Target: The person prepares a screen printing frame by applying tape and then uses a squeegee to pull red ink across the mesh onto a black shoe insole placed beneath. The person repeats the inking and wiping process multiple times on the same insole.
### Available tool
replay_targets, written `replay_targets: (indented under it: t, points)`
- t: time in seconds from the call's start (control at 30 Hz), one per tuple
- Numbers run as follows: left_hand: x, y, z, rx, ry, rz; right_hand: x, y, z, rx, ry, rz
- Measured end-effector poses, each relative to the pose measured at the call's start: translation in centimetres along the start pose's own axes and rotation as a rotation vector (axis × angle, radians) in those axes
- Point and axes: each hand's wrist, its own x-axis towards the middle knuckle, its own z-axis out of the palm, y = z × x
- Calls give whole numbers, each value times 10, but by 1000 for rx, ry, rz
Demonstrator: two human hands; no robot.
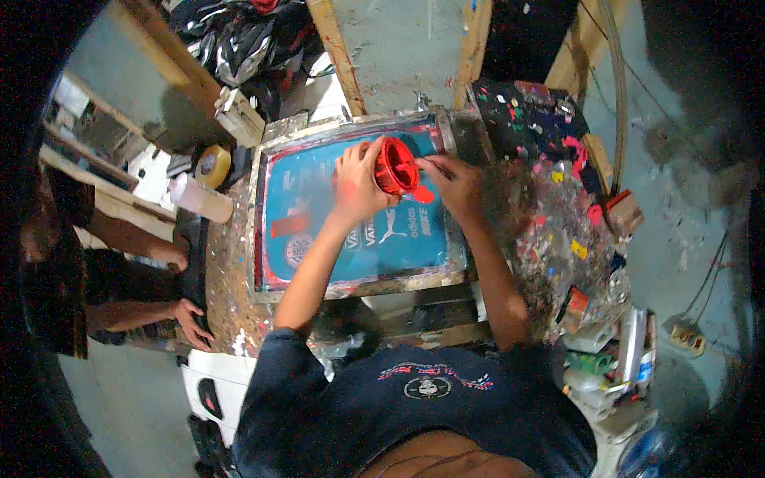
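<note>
My left hand (pixel 360 177) is wrapped round a red tub (pixel 389 165) of red ink, tilted with its mouth to the right above a screen-printing frame (pixel 373 288). At the tub's mouth, my right hand (pixel 456 182) is closed in a pinch; whatever thin thing it holds there is too blurred to make out. A blob of red ink (pixel 423 194) shows just below the tub's rim. The blue-green mesh (pixel 327 259) beneath carries several pale printed designs, and a red patch (pixel 289 226) lies on its left part.
A paint-spattered table (pixel 231 299) bears the frame. At its left are a white cup-like container (pixel 209 201) and a roll of yellow tape (pixel 213 166). Another person's hands (pixel 191 319) rest at the left edge. Ink-stained scraps (pixel 570 171) cover the right side.
</note>
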Motion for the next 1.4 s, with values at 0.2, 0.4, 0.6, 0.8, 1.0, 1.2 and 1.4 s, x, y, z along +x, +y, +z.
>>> replay_targets:
  t: [0.2, 0.4, 0.6, 0.8, 1.0, 1.2, 1.4]
  points:
    - [29, -3, 2, -550, -97, -189, 10, 27, 12, -46, 185, 54]
    - [94, 29, 27, -800, 21, -206, -58, 66, -103, -216, 392, 112]
    - [199, 73, 148, -809, 166, 23, -196, 19, -233, -1024, 569, 667]
    - [246, 91, 276, -864, 139, 36, -302, 56, -273, -1261, 306, 798]
    - [253, 100, 316, -858, 213, 0, -302, 54, -277, -1055, 292, 863]
    - [239, 70, 295, -618, 94, -12, -256, 15, -254, -498, 614, 685]
    - [75, 50, 175, -440, -53, 203, -230, 11, -225, 389, 559, 649]
